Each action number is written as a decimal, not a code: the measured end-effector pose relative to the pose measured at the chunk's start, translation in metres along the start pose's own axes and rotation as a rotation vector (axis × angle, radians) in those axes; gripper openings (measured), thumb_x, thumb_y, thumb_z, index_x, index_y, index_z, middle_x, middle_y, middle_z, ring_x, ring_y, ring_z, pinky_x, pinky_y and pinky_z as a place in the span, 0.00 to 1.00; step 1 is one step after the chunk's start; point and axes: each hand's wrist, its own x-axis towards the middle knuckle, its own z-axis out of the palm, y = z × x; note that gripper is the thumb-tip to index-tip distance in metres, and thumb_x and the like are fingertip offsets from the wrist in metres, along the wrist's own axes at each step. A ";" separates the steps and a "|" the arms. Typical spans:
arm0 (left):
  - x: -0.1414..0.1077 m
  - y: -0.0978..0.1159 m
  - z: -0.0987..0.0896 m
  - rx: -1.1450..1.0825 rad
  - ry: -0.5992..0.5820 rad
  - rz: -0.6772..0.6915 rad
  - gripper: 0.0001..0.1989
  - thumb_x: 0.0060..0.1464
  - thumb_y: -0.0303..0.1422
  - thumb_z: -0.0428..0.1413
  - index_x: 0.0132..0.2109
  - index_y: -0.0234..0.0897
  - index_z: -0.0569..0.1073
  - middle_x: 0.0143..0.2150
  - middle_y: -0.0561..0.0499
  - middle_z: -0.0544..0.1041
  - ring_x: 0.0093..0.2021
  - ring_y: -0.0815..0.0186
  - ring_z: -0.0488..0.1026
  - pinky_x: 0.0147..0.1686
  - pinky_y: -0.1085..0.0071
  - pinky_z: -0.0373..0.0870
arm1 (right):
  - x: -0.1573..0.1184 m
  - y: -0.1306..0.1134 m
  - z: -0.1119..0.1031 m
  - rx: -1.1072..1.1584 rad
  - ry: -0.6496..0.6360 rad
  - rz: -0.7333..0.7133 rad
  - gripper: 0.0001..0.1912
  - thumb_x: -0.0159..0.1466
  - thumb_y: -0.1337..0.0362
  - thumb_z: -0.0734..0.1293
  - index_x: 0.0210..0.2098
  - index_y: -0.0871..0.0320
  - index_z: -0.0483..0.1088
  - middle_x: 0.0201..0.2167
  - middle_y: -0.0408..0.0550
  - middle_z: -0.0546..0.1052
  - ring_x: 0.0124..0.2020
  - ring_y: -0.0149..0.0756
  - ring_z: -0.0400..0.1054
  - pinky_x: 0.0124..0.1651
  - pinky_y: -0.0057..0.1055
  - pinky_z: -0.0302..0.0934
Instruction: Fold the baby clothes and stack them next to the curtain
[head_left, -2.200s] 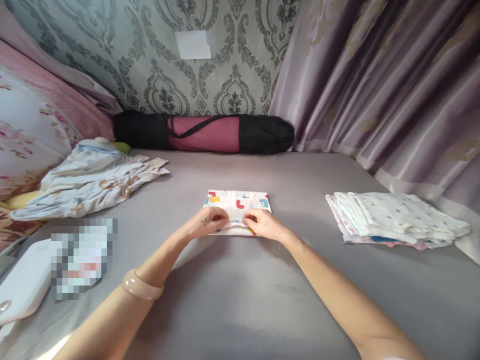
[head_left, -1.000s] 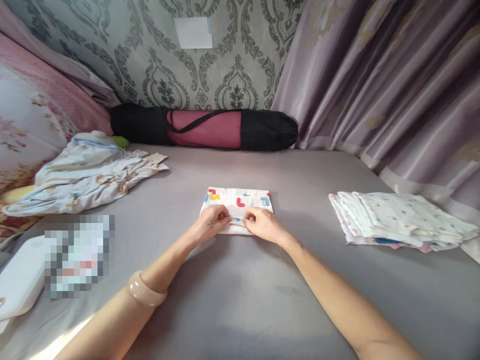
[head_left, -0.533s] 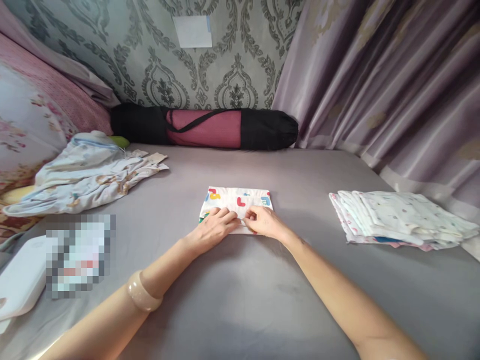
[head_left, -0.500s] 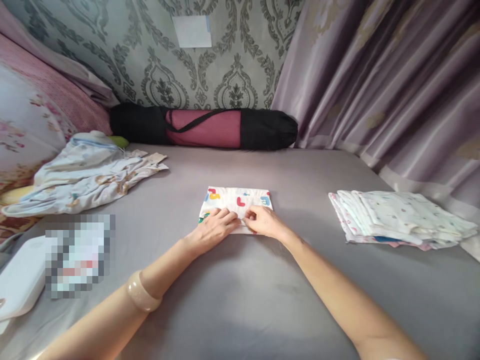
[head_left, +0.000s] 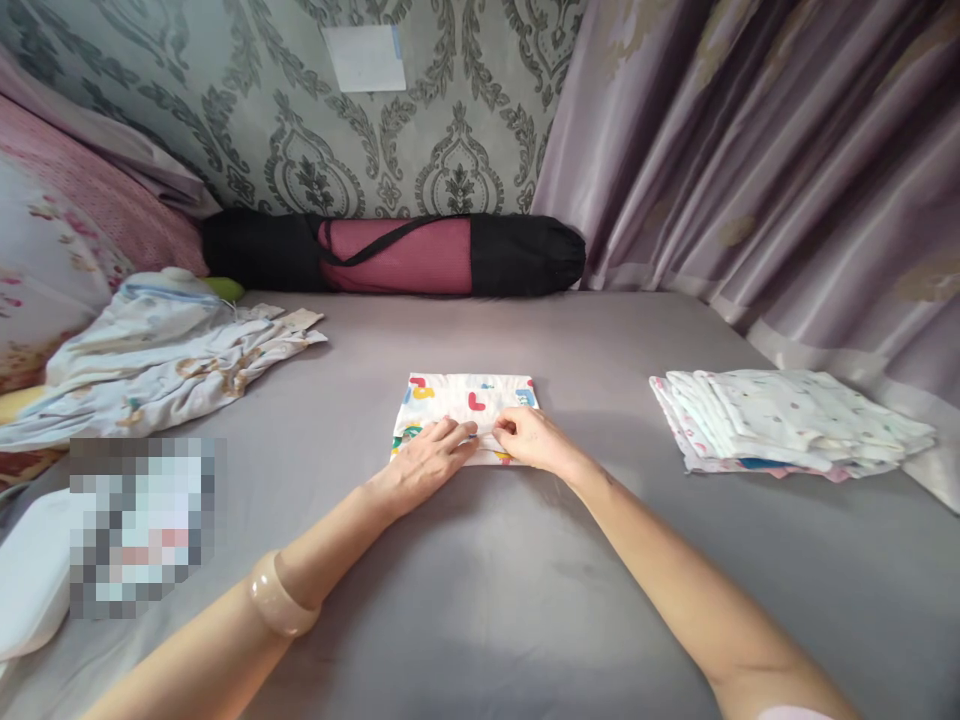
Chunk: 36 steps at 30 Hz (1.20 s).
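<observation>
A folded white cloth with red, yellow, blue and green prints lies flat in front of me on the grey bed sheet. My left hand rests on its near left part, fingers stretched over the fabric. On the near right part, my right hand pinches a bit of the cloth between thumb and forefinger, the other fingers curled. A pale bangle circles my left forearm.
To the right sits a stack of folded cloths. Crumpled baby clothes lie at the left, above a white case and a blurred-out item. A black and maroon rolled bag lines the wall, beside purple curtains.
My left fingers have spread and lifted slightly, and more of the cloth's near-edge prints show between the hands. The right hand keeps its pinch. The view has shifted a little.
</observation>
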 end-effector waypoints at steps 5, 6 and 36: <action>0.000 -0.001 0.001 0.001 -0.041 0.023 0.20 0.66 0.25 0.35 0.55 0.36 0.68 0.53 0.44 0.69 0.46 0.60 0.65 0.50 0.62 0.63 | -0.003 0.001 0.005 -0.006 0.112 0.053 0.08 0.59 0.64 0.63 0.24 0.56 0.69 0.25 0.43 0.74 0.29 0.31 0.66 0.32 0.26 0.54; 0.000 -0.001 0.000 -0.017 -0.046 0.040 0.20 0.66 0.25 0.34 0.55 0.35 0.67 0.53 0.44 0.69 0.46 0.61 0.65 0.51 0.62 0.63 | -0.004 0.000 0.005 -0.025 0.132 0.058 0.08 0.59 0.64 0.64 0.24 0.56 0.69 0.25 0.43 0.74 0.29 0.31 0.66 0.32 0.27 0.54; -0.001 -0.006 -0.002 -0.066 -0.069 0.037 0.26 0.59 0.19 0.41 0.62 0.41 0.63 0.58 0.46 0.67 0.49 0.60 0.63 0.50 0.64 0.63 | -0.006 -0.014 0.028 0.136 0.245 0.015 0.06 0.59 0.71 0.58 0.32 0.55 0.63 0.32 0.42 0.71 0.33 0.31 0.66 0.38 0.27 0.59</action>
